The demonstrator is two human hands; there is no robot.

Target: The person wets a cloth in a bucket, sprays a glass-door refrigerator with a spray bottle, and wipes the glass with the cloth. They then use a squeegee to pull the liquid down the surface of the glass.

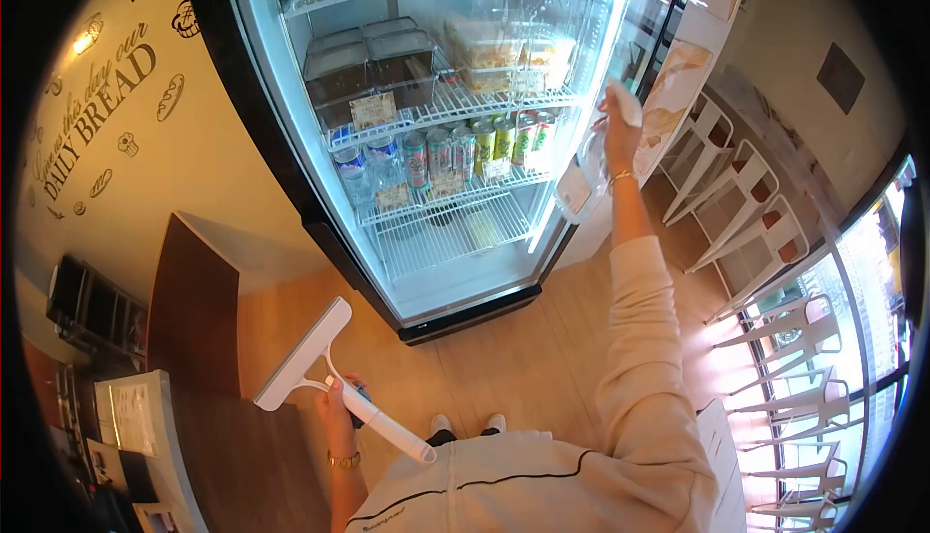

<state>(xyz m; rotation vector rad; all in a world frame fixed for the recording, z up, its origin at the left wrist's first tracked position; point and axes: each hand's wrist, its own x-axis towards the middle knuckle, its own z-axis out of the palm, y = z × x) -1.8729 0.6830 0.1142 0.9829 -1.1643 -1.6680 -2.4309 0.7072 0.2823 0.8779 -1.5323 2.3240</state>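
My left hand (339, 419) is closed around the handle of a white squeegee (308, 354), its wide blade pointing up and to the left. A small blue part shows by the fingers. My right hand (620, 131) reaches forward to the right side of a glass-door drinks fridge (426, 305), fingers curled around a white wad (626, 103) that looks like cloth or tissue. The wad is right at the glass, where streaks and drops show. Behind it, lit shelves hold drink cans (438, 153), water bottles (351, 167) and clear food boxes (484, 48).
White metal stools (741, 179) stand along a counter (765, 136) on the right, with more by the window. A brown wooden partition (194, 310) rises on the left, near a white-topped unit (136, 417). Wooden floor (465, 368) lies between me and the fridge.
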